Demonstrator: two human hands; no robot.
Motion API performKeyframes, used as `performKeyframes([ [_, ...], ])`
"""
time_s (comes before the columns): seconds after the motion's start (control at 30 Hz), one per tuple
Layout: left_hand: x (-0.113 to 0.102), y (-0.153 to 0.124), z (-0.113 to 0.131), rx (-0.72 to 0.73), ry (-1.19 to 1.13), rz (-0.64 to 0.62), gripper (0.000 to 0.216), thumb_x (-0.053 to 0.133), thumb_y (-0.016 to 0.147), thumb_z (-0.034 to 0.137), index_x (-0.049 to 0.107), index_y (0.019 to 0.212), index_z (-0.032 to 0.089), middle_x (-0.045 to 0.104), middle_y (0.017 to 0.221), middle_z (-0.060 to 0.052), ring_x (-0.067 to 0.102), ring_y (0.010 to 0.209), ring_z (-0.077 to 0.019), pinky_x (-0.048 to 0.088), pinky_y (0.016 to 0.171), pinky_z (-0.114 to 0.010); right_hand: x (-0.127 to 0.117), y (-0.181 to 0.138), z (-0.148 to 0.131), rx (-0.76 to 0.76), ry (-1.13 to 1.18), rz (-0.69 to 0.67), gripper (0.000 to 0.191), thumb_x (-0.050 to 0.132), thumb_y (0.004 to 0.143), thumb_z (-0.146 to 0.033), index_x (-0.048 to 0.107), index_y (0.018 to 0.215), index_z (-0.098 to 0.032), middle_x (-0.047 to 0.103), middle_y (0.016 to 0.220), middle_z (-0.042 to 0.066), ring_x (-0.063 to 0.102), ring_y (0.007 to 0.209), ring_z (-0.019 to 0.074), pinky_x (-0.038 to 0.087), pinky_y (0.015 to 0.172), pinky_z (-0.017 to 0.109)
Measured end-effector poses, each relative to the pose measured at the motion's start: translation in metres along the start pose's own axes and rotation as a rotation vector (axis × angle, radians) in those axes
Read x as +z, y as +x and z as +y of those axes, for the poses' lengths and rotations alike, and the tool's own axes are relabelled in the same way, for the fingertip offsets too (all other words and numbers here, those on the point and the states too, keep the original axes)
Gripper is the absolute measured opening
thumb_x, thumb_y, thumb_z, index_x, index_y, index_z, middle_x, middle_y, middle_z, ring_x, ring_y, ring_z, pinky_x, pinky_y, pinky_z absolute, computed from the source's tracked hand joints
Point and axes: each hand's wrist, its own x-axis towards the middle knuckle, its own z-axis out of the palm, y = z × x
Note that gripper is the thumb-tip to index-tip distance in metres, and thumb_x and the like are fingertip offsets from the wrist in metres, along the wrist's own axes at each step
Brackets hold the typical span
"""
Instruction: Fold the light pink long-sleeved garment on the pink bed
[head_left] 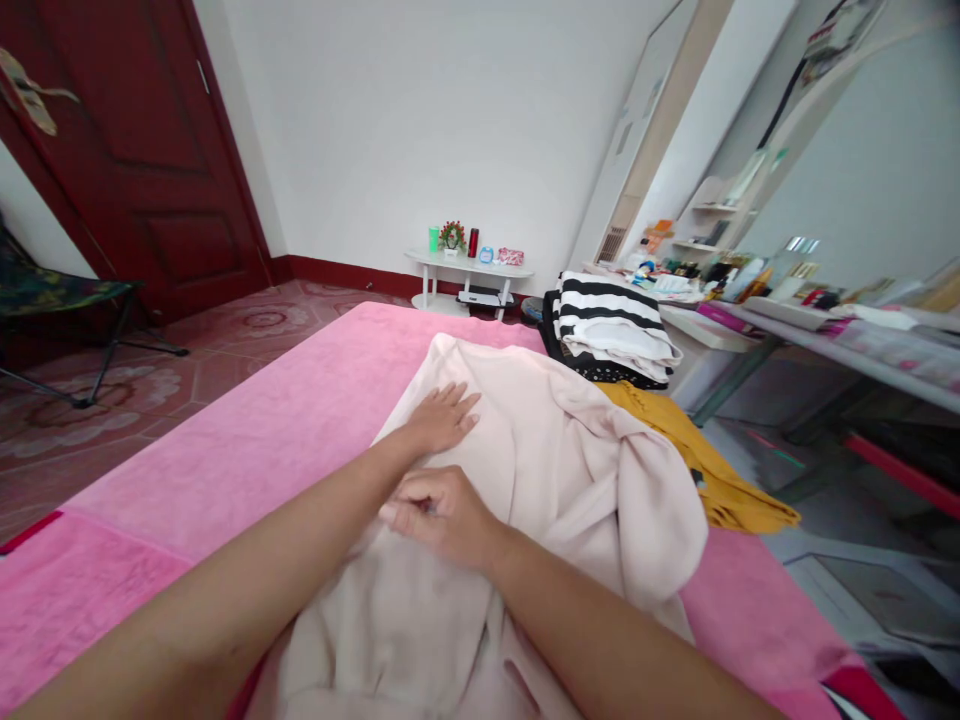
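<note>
Left hand [442, 418] lying flat, fingers spread, on beige garment [555, 470] | right hand [439, 515] pinching its fabric closed | pink bed cover [247, 440] lying beneath.

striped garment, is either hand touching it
No, the striped garment lies folded on a pile at the far right, while the left hand and right hand rest on the beige garment.

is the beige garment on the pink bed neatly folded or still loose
Loose: the beige garment lies rumpled, bunched at its right edge; left hand flat on it, right hand pinching it.
</note>
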Motion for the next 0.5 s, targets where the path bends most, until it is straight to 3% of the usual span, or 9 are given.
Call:
performKeyframes([
  [0.1, 0.001, -0.01, 0.002, -0.009, 0.054, 0.018, 0.055, 0.035, 0.092, 0.048, 0.034, 0.143, 0.026, 0.02, 0.154, -0.006, 0.012, 0.142, -0.0281, 0.007, 0.113, -0.046, -0.027, -0.018, -0.015, 0.098, -0.08, 0.101, 0.019, 0.055, 0.083, -0.024, 0.059, 0.067, -0.016, 0.056, 0.065, -0.002, 0.051, 0.062, 0.0101, 0.038, 0.059, 0.022],
  [0.17, 0.003, -0.012, 0.005, -0.028, 0.076, 0.038, 0.055, 0.033, 0.092, 0.048, 0.034, 0.143, 0.027, 0.021, 0.154, -0.006, 0.013, 0.142, -0.0285, 0.008, 0.113, -0.046, -0.053, -0.045, -0.024, 0.129, -0.22, 0.238, 0.017, 0.053, 0.084, -0.022, 0.06, 0.07, -0.017, 0.06, 0.073, 0.001, 0.055, 0.07, 0.0126, 0.042, 0.067, 0.024],
  [0.3, 0.006, -0.014, 0.009, -0.047, 0.084, 0.079, 0.054, 0.034, 0.092, 0.048, 0.038, 0.141, 0.026, 0.025, 0.153, -0.007, 0.018, 0.141, -0.0294, 0.01, 0.112, -0.046, -0.106, -0.124, -0.025, 0.175, -0.68, 0.777, 0.011, 0.056, 0.082, -0.03, 0.061, 0.08, -0.02, 0.056, 0.114, 0.008, 0.05, 0.111, 0.0223, 0.037, 0.096, 0.037],
  [0.37, 0.006, -0.014, 0.009, -0.045, 0.097, 0.086, 0.054, 0.033, 0.092, 0.048, 0.038, 0.141, 0.026, 0.027, 0.152, -0.007, 0.019, 0.14, -0.0295, 0.011, 0.112, -0.046, -0.124, -0.161, -0.02, 0.293, -0.807, 0.949, 0.025, 0.06, 0.078, -0.038, 0.059, 0.096, -0.021, 0.05, 0.124, 0.011, 0.045, 0.117, 0.026, 0.04, 0.093, 0.042],
  [0.43, 0.006, -0.014, 0.01, -0.042, 0.116, 0.084, 0.054, 0.032, 0.092, 0.048, 0.038, 0.141, 0.026, 0.027, 0.152, -0.007, 0.02, 0.14, -0.0298, 0.012, 0.112, -0.047, -0.133, -0.187, -0.016, 0.453, -0.796, 0.986, 0.047, 0.063, 0.073, -0.045, 0.052, 0.112, -0.02, 0.049, 0.125, 0.013, 0.046, 0.116, 0.0279, 0.044, 0.089, 0.043],
  [0.5, 0.006, -0.016, 0.011, -0.041, 0.125, 0.086, 0.054, 0.031, 0.093, 0.047, 0.037, 0.142, 0.025, 0.026, 0.152, -0.008, 0.02, 0.14, -0.0307, 0.013, 0.111, -0.048, -0.132, -0.199, -0.017, 0.608, -0.636, 0.964, 0.062, 0.065, 0.069, -0.049, 0.049, 0.12, -0.018, 0.053, 0.122, 0.014, 0.052, 0.11, 0.0284, 0.046, 0.087, 0.044],
])
